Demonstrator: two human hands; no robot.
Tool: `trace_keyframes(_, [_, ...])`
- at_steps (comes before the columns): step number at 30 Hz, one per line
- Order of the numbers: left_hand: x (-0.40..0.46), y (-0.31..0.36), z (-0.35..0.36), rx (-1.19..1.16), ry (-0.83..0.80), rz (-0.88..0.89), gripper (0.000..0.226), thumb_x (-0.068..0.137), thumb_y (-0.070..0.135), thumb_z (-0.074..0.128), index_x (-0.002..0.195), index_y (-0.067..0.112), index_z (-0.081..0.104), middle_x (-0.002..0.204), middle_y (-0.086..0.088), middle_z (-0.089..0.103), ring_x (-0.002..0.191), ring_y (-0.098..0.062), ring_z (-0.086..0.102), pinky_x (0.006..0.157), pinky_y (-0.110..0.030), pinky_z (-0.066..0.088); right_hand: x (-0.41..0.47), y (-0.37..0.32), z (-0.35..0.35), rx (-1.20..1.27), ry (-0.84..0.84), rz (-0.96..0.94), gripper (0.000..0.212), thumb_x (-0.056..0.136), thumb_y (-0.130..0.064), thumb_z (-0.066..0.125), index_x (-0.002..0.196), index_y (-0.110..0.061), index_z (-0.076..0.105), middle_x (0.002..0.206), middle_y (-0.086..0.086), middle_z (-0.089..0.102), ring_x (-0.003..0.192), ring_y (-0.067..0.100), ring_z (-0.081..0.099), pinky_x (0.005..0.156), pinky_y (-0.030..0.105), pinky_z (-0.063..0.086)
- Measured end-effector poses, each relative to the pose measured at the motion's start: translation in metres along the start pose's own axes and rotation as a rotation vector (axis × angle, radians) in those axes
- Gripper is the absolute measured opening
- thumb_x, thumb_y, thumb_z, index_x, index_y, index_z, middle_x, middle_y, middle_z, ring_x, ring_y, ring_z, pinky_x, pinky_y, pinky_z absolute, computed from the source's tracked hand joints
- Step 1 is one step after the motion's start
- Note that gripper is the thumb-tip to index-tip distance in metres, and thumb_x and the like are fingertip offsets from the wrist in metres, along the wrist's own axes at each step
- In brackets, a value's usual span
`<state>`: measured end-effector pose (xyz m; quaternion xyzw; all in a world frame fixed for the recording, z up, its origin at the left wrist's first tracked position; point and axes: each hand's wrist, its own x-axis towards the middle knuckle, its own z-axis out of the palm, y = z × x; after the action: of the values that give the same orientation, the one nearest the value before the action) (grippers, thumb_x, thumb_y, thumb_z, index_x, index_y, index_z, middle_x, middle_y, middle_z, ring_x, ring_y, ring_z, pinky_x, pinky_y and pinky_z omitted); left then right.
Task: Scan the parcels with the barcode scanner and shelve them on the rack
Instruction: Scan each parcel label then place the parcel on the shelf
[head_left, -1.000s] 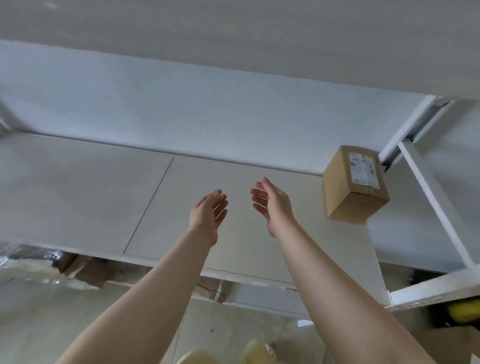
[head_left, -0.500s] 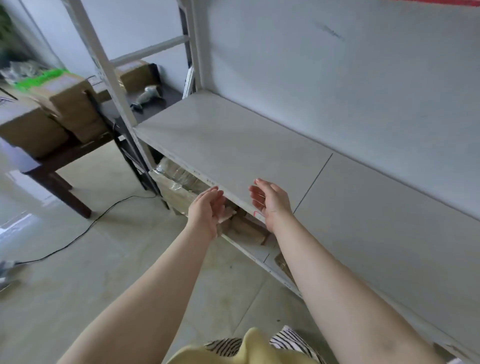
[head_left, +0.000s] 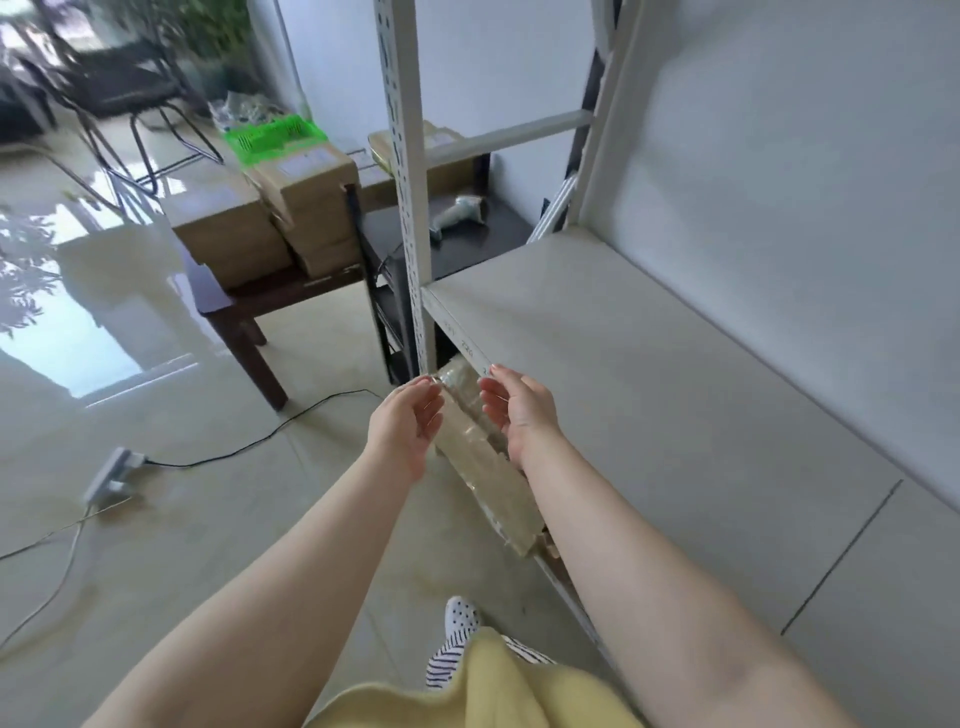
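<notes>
Beyond the rack, on the dark table to its left, I see the cardboard parcels stacked, with the barcode scanner lying on the same table just behind the rack's post. My left hand and right hand hang empty in front of the rack's shelf edge, fingers relaxed and apart. I judge the boxes stiff, taped, moderately light; I'd clasp one by opposite side faces with both palms.

Rack: right, against the wall.
Tabletop: left of the rack, behind its post.
Parcels: stacked on the tabletop.
Scanner: on the tabletop, right of the parcels.
Power strip: on the floor, far left.
</notes>
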<state>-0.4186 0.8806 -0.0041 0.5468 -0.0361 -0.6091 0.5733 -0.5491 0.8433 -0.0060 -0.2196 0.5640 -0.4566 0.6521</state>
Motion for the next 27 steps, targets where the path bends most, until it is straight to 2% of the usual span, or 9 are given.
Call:
trace_keyframes(4, [0.043, 0.056, -0.011, -0.017, 0.059, 0.022, 0.003, 0.098, 0.016, 0.063, 0.099, 0.015, 0.066, 0.093, -0.002, 0.069, 0.083, -0.014, 0.065, 0.077, -0.024, 0.051, 0.042, -0.014, 0.069, -0.039, -0.073, 0.037, 0.009, 0.091, -0.02, 0.07, 0.089, -0.013, 0.066, 0.078, 0.003, 0.07, 0.068, 0.013, 0.062, 0.063, 0.022, 0.051])
trace_keyframes(9, [0.084, 0.104, -0.026, -0.082, 0.117, 0.04, 0.016, 0.098, 0.016, 0.063, 0.113, 0.012, 0.064, 0.094, -0.002, 0.07, 0.086, -0.015, 0.066, 0.082, -0.025, 0.051, 0.077, -0.02, 0.139, -0.097, -0.158, 0.057, 0.009, 0.092, -0.024, 0.07, 0.091, -0.015, 0.068, 0.081, 0.001, 0.071, 0.07, 0.012, 0.064, 0.066, 0.022, 0.054])
trace_keyframes(13, [0.127, 0.151, -0.039, -0.108, 0.129, 0.042, 0.009, 0.098, 0.016, 0.062, 0.106, 0.013, 0.066, 0.096, -0.002, 0.07, 0.089, -0.015, 0.066, 0.081, -0.025, 0.052, 0.11, -0.014, 0.198, -0.132, -0.174, 0.091, 0.011, 0.091, -0.027, 0.071, 0.093, -0.016, 0.068, 0.083, 0.001, 0.073, 0.075, 0.013, 0.067, 0.074, 0.025, 0.056])
trace_keyframes(18, [0.204, 0.226, -0.06, -0.09, 0.125, 0.051, 0.015, 0.098, 0.018, 0.064, 0.111, 0.012, 0.066, 0.099, -0.001, 0.071, 0.093, -0.014, 0.067, 0.077, -0.025, 0.051, 0.163, -0.016, 0.286, -0.103, -0.139, 0.085, 0.012, 0.092, -0.027, 0.071, 0.09, -0.016, 0.067, 0.082, 0.001, 0.073, 0.071, 0.011, 0.066, 0.07, 0.023, 0.055])
trace_keyframes(21, [0.254, 0.276, -0.064, -0.019, 0.085, 0.033, 0.006, 0.097, 0.018, 0.065, 0.102, 0.014, 0.067, 0.099, -0.001, 0.071, 0.093, -0.014, 0.067, 0.077, -0.024, 0.052, 0.197, -0.021, 0.338, -0.082, -0.087, 0.056, 0.017, 0.092, -0.03, 0.071, 0.096, -0.014, 0.069, 0.086, 0.002, 0.074, 0.078, 0.013, 0.068, 0.074, 0.024, 0.056])
trace_keyframes(27, [0.335, 0.361, -0.056, 0.115, 0.001, 0.007, 0.007, 0.095, 0.02, 0.069, 0.1, 0.015, 0.069, 0.101, -0.001, 0.073, 0.096, -0.013, 0.069, 0.077, -0.025, 0.053, 0.252, -0.042, 0.42, -0.008, 0.002, 0.034, 0.017, 0.093, -0.029, 0.07, 0.098, -0.014, 0.066, 0.094, 0.005, 0.073, 0.085, 0.015, 0.068, 0.078, 0.025, 0.057])
